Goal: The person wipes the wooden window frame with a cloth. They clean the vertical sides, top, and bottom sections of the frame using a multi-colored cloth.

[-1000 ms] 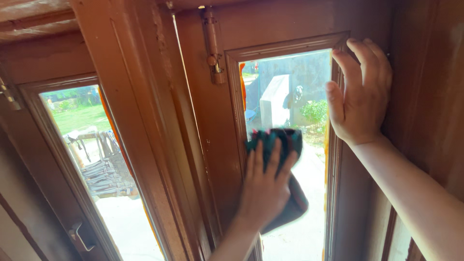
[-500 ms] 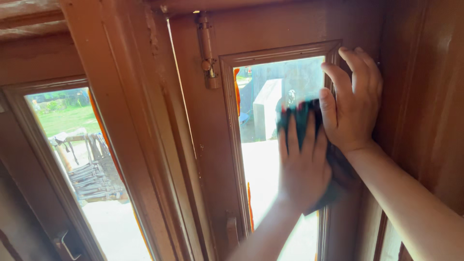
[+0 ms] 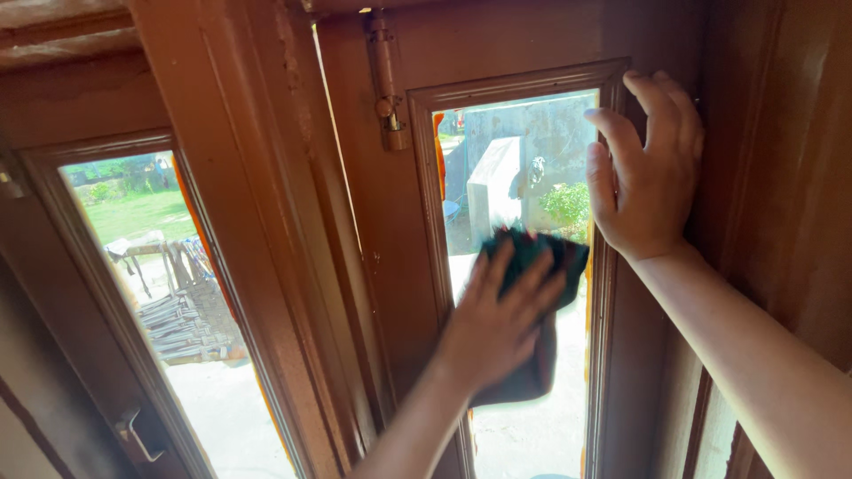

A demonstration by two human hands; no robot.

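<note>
My left hand (image 3: 501, 315) presses a dark green cloth (image 3: 537, 266) flat against the glass pane (image 3: 510, 168) of a narrow brown wooden window sash. The cloth hangs below my palm, about mid-height on the pane. My right hand (image 3: 643, 168) lies open and flat on the sash's right frame (image 3: 612, 355) near the top corner, fingers pointing up, bracing it.
A metal slide bolt (image 3: 388, 84) is fixed to the sash's left stile. A thick wooden post (image 3: 257, 222) separates this pane from a second window (image 3: 169, 293) at the left, which has a small metal latch (image 3: 142, 435) low on its frame. Outdoors lie a yard and stacked wood.
My left hand has swept the cloth from the pane's right edge down and to the left, toward the middle. My right hand stays on the frame.
</note>
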